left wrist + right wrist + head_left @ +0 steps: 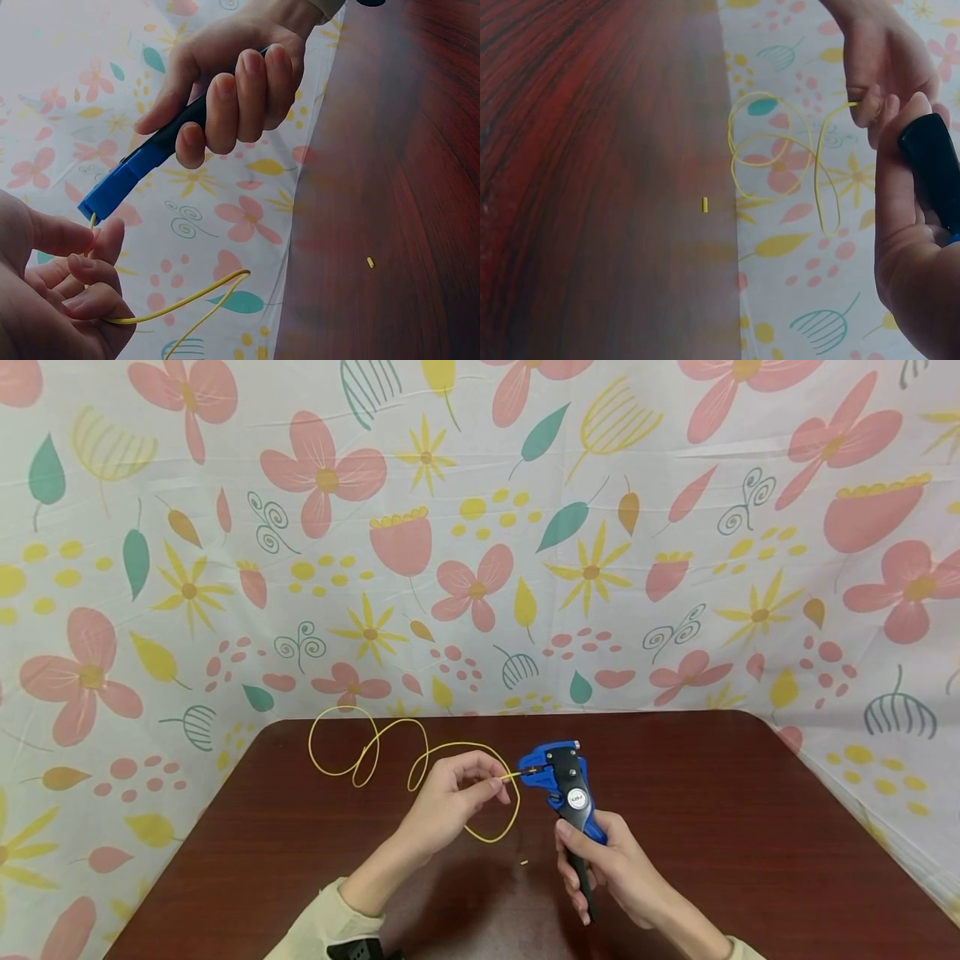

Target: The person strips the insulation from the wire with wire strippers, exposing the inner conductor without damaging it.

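In the head view my left hand (450, 802) pinches a thin yellow wire (491, 841) close to its end between thumb and fingers. That end reaches into the blue jaws of a blue and black wire stripper (576, 797). My right hand (618, 860) grips the stripper by its handles, head up and tilted left. In the left wrist view the wire (180, 303) passes through the left hand (60, 292) to the tip of the stripper (120, 180). From the right wrist view, the black handle end (934, 161) shows in the right hand (915, 255); the stripper's head is hidden.
The rest of the wire lies in loose loops toward the back left of the dark brown table (712, 827). A short yellow piece (524, 862) of wire or insulation lies on the table between the hands. Behind the table hangs a flower-patterned cloth (480, 527).
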